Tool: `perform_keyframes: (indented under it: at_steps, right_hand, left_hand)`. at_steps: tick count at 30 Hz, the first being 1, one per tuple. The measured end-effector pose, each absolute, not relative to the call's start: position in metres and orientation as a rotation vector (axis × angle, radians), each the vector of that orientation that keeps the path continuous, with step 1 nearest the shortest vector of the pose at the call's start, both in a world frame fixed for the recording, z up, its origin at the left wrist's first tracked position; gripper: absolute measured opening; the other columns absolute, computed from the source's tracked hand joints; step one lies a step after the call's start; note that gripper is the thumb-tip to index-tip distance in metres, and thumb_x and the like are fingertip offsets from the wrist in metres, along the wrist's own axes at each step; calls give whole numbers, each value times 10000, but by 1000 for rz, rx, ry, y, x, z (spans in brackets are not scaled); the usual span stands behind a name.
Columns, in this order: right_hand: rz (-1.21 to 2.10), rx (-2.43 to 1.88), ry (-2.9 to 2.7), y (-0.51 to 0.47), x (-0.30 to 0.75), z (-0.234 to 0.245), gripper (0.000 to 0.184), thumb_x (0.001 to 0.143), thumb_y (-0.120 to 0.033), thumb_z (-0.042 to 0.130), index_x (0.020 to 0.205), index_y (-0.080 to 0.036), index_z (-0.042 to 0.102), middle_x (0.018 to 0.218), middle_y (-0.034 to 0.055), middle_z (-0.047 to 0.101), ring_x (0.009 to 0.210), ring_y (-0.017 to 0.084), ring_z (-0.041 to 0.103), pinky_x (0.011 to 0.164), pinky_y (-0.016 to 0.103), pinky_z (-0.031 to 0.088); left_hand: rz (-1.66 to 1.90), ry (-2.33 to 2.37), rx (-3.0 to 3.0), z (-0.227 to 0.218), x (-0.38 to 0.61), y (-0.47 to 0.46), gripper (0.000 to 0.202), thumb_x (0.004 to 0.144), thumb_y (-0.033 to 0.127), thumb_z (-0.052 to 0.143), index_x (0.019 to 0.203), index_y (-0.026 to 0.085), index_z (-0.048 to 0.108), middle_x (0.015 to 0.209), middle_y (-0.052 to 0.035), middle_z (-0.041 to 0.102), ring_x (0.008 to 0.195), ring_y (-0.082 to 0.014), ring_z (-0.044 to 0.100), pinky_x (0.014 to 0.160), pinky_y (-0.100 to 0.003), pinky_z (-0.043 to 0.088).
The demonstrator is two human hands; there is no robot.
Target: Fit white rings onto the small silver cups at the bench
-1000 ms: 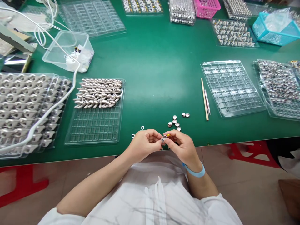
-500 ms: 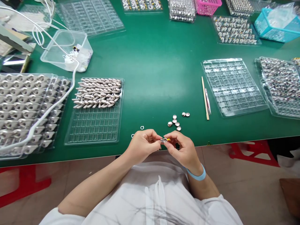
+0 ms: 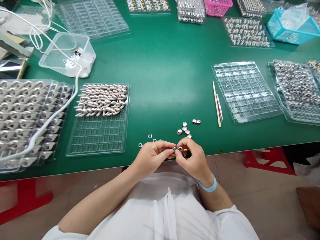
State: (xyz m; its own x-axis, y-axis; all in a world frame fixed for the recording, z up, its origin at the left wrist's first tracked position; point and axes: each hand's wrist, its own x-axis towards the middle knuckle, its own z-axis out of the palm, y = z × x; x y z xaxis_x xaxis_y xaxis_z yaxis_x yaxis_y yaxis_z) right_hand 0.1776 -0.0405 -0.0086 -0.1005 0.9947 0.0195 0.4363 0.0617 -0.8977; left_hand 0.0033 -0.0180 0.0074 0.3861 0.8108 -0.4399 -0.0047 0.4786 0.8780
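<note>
Close together at the table's front edge, both my hands pinch small round metal parts. My left hand [image 3: 156,153] has thumb and forefinger closed on a small dark-rimmed metal ring [image 3: 174,148]. In the fingertips of my right hand [image 3: 192,156] is a small silvery round metal piece [image 3: 180,149]; a yellow bit shows beside it. The two parts touch or nearly touch; I cannot tell whether they are joined. Just beyond my right hand lie several small round metal caps [image 3: 184,128]. Several thin white rings [image 3: 150,136] lie beyond my left hand, partly hidden by it.
At left stand a half-filled tray of metal parts [image 3: 96,133], larger stacked trays [image 3: 23,116], a white cable [image 3: 56,115] and a clear tub [image 3: 53,63]. On the right are a wooden stick [image 3: 216,103], tweezers [image 3: 219,107], a clear tray [image 3: 246,90] and a blue basket [image 3: 287,31].
My left hand has shifted slightly lower, uncovering more white rings. The small parts between my fingertips have turned and moved slightly right. The whole view has shifted a little.
</note>
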Motion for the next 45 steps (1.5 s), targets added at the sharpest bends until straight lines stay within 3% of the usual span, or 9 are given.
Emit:
perform_keyframes:
  at_steps: [27,36,41,45]
  right_hand:
    - [1358,-1316,-1432,-34,168,-13,182,713,-129,553,734,-225,400,726,-41,470,571,90,398,506,227,340]
    - [1216,-1301,-1491,-39,171,-17,118,785,-182,596,839,-233,505,780,-22,539,608,107,493,535,231,430]
    - [1203,-1229,-1521,-47,180,-18,260,825,-196,654,1067,-253,578,944,21,626,737,137,604,589,241,508]
    - [1161,-1268,-1508,-50,184,-21,172,897,-214,612,1065,-245,628,948,40,648,795,158,629,677,282,535]
  left_hand:
    - [734,1215,1422,7,0,-34,183,860,183,607,951,175,766,892,-62,781,796,-187,731,732,-262,585]
    - [669,1103,1124,14,-4,-19,172,817,292,706,927,171,758,892,-65,777,840,-205,732,788,-296,599]
    - [699,1090,910,18,0,-10,177,765,297,749,847,142,725,798,-44,749,706,-146,699,686,-245,601]
    - [682,1132,927,16,5,-10,150,742,266,747,802,139,696,748,-24,713,637,-106,645,619,-200,561]
